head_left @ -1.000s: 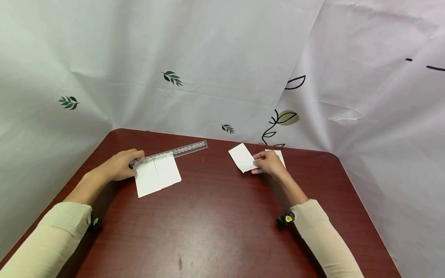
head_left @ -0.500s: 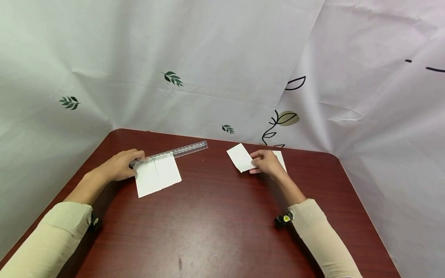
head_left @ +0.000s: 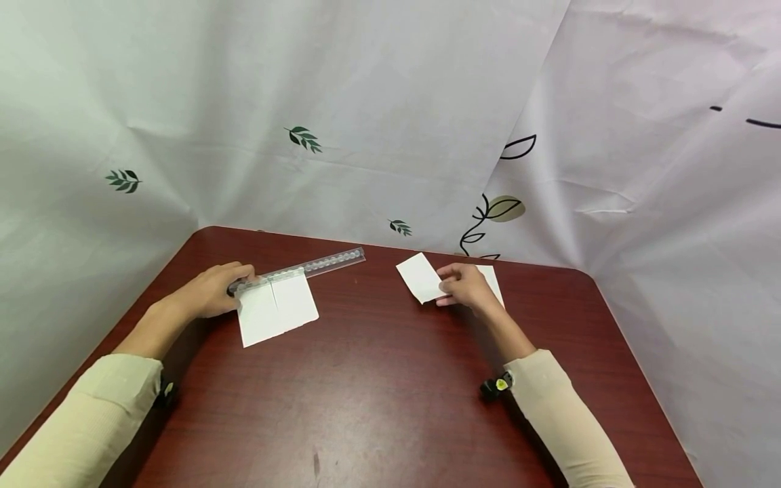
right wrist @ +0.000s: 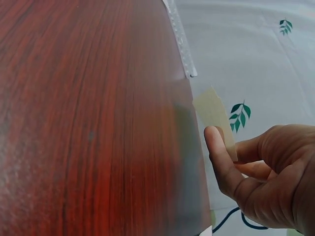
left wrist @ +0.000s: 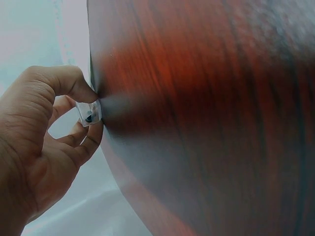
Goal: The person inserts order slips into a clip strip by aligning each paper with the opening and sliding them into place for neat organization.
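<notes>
My left hand [head_left: 219, 288] grips the near end of a clear plastic ruler [head_left: 332, 261], which has a row of round marks along it and a dark bit at the gripped end. In the left wrist view, thumb and fingers pinch this clear end [left wrist: 90, 114]. The ruler lies across the top edge of a white sheet of paper [head_left: 277, 315] with a slit running down from that edge. On the right, my right hand [head_left: 468, 285] pinches a small white piece of paper [head_left: 421, 276] between thumb and fingers. A second white paper piece [head_left: 491, 279] lies partly hidden behind that hand.
Everything is on a dark red wooden table [head_left: 366, 393] with rounded far corners. A pale curtain [head_left: 342, 183] printed with leaves hangs right behind its far edge and along the sides.
My right hand has shifted slightly left with its small piece of paper, showing more of the piece behind it. The left hand, ruler and slit sheet have stayed still.
</notes>
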